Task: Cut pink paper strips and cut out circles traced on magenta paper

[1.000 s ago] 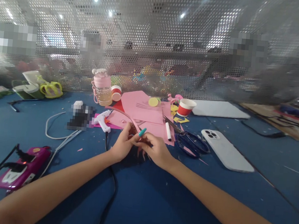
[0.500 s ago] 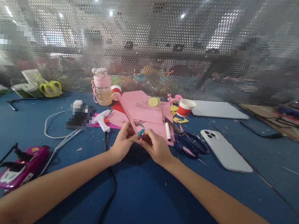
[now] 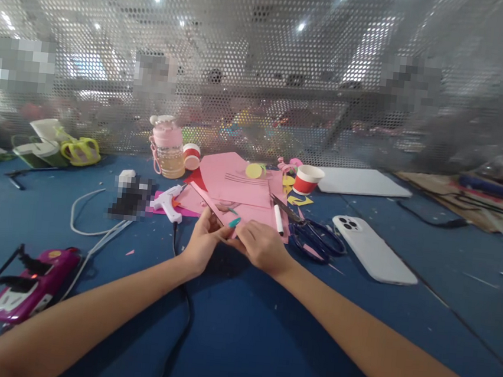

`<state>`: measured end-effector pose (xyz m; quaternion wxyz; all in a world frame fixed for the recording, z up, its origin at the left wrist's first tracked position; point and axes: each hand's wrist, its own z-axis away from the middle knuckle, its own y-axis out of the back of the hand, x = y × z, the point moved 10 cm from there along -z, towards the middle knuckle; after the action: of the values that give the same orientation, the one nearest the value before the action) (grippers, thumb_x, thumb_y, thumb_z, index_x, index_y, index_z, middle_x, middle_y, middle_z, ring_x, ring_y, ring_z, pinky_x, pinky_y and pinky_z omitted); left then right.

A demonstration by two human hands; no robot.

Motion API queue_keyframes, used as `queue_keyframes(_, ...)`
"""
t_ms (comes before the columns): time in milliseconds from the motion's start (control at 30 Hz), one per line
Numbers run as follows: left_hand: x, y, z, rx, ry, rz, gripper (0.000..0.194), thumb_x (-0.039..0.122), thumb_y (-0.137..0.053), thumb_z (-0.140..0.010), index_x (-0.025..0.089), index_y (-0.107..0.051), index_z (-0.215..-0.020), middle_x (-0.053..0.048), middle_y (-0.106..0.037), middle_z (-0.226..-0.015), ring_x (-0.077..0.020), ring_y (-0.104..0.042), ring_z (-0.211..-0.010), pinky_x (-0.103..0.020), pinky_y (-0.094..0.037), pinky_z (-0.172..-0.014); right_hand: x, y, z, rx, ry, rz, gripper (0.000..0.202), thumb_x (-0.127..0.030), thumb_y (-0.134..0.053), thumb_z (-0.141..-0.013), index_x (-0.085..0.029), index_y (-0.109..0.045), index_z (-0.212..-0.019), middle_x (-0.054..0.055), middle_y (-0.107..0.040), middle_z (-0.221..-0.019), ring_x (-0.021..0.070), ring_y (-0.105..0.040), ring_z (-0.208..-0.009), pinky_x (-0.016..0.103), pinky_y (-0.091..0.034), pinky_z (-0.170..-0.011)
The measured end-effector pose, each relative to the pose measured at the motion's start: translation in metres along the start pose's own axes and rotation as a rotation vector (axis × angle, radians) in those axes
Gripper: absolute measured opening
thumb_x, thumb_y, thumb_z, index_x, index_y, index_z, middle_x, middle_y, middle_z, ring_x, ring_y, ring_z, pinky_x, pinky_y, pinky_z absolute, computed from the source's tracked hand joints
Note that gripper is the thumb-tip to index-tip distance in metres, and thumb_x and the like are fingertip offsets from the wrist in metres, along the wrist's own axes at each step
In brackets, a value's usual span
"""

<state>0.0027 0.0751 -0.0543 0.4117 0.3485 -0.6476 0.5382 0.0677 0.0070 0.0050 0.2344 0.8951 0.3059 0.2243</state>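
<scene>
Here, two hands pinching one pink strip (two cups behind)

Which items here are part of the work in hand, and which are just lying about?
In hand:
left hand and right hand, both pinching the pink paper strip
pink paper sheets just behind

Lying about:
scissors
glue gun
white phone
white marker
red paper cup
pink bottle

The pink paper strip is long, narrow and flat; it slants up and leftward. Its near end is pinched between both hands; its far end hangs over the pink sheets.
</scene>
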Motion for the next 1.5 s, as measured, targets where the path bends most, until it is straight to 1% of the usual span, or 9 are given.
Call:
queue_keyframes(200, -0.003, 0.002, -0.001, -0.012, 0.006, -0.031, 0.031, 0.015, -0.07, -0.059, 0.018, -0.051, -0.083, 0.005, -0.055, -0.06, -0.0067, -0.051, -0.054, -0.018, -0.041, -0.051, 0.0, 0.001, 0.003, 0.003, 0.029, 0.018, 0.037, -0.03, -0.036, -0.092, -0.018, -0.05, -0.06, 0.002, -0.05, -0.048, 0.0141, -0.045, -0.048, 0.028, -0.031, -0.049)
queue_keyframes(300, -0.002, 0.002, -0.001, -0.012, 0.0, -0.048, 0.032, 0.016, -0.071, -0.058, 0.018, -0.052, -0.084, 0.005, -0.056, -0.058, -0.0073, -0.052, -0.052, -0.019, -0.04, -0.049, 0.01, -0.001, 0.004, -0.028, -0.069, -0.117, 0.042, -0.04, -0.029, -0.092, -0.018, -0.05, -0.063, 0.003, -0.055, -0.051, 0.0145, -0.048, -0.05, 0.027, -0.034, -0.049)
queue_keyframes(367, 0.001, 0.003, -0.001, 0.006, -0.029, -0.044, 0.033, 0.016, -0.072, -0.056, 0.017, -0.052, -0.083, 0.005, -0.058, -0.061, -0.0076, -0.054, -0.053, -0.02, -0.042, -0.052, 0.025, -0.006, 0.007, -0.063, -0.256, -0.317, 0.048, -0.047, -0.021, -0.091, -0.019, -0.049, -0.065, 0.004, -0.056, -0.052, 0.0144, -0.05, -0.05, 0.027, -0.036, -0.048)
queue_keyframes(500, 0.01, 0.011, -0.002, 0.081, -0.104, -0.069, 0.033, 0.016, -0.072, -0.056, 0.017, -0.052, -0.082, 0.006, -0.057, -0.058, -0.0072, -0.055, -0.052, -0.019, -0.042, -0.053, 0.056, -0.033, 0.033, -0.057, -0.846, -0.795, 0.052, -0.052, -0.016, -0.09, -0.021, -0.041, -0.056, -0.001, -0.047, -0.041, 0.0116, -0.046, -0.038, 0.025, -0.037, -0.041)
queue_keyframes(633, 0.014, 0.016, -0.002, 0.124, -0.151, -0.11, 0.032, 0.017, -0.071, -0.058, 0.017, -0.052, -0.084, 0.007, -0.057, -0.058, -0.0073, -0.056, -0.053, -0.019, -0.042, -0.055, 0.049, -0.058, 0.051, -0.03, -1.173, -1.078, 0.053, -0.066, -0.03, -0.079, -0.02, -0.043, -0.056, -0.001, -0.048, -0.044, 0.0109, -0.046, -0.036, 0.022, -0.033, -0.032)
queue_keyframes(767, 0.014, 0.018, -0.002, 0.125, -0.163, -0.114, 0.033, 0.015, -0.069, -0.059, 0.018, -0.051, -0.087, 0.007, -0.057, -0.057, -0.0077, -0.056, -0.055, -0.019, -0.042, -0.058, 0.031, -0.076, 0.05, -0.126, -1.22, -1.269, 0.055, -0.071, -0.038, -0.071, -0.019, -0.046, -0.056, 0.0, -0.053, -0.046, 0.0125, -0.051, -0.039, 0.023, -0.036, -0.032)
queue_keyframes(867, 0.013, 0.015, -0.001, 0.099, -0.144, -0.11, 0.035, 0.016, -0.069, -0.059, 0.019, -0.051, -0.088, 0.007, -0.056, -0.055, -0.0076, -0.053, -0.052, -0.019, -0.041, -0.053, 0.027, -0.078, 0.049, -0.11, -1.232, -1.345, 0.052, -0.069, -0.047, -0.067, -0.018, -0.048, -0.058, 0.001, -0.056, -0.048, 0.0131, -0.053, -0.04, 0.023, -0.039, -0.033)
queue_keyframes(1300, 0.007, 0.02, -0.001, 0.137, -0.135, -0.172, 0.019, 0.02, -0.068, -0.062, 0.016, -0.059, -0.078, 0.001, -0.059, -0.07, -0.0087, -0.053, -0.061, -0.02, -0.042, -0.055, 0.029, -0.069, 0.05, -0.059, -1.26, -1.264, 0.045, -0.06, -0.05, -0.072, -0.017, -0.053, -0.061, 0.001, -0.059, -0.048, 0.0143, -0.055, -0.04, 0.026, -0.045, -0.038)
queue_keyframes(1500, 0.006, 0.023, -0.004, 0.164, -0.111, -0.233, 0.018, 0.027, -0.07, -0.059, 0.014, -0.061, -0.066, 0.005, -0.052, -0.051, -0.0058, -0.043, -0.045, -0.019, -0.033, -0.043, 0.028, -0.07, 0.05, -0.046, -1.272, -1.3, 0.045, -0.061, -0.053, -0.069, -0.017, -0.054, -0.062, 0.001, -0.059, -0.049, 0.0136, -0.055, -0.038, 0.028, -0.049, -0.041)
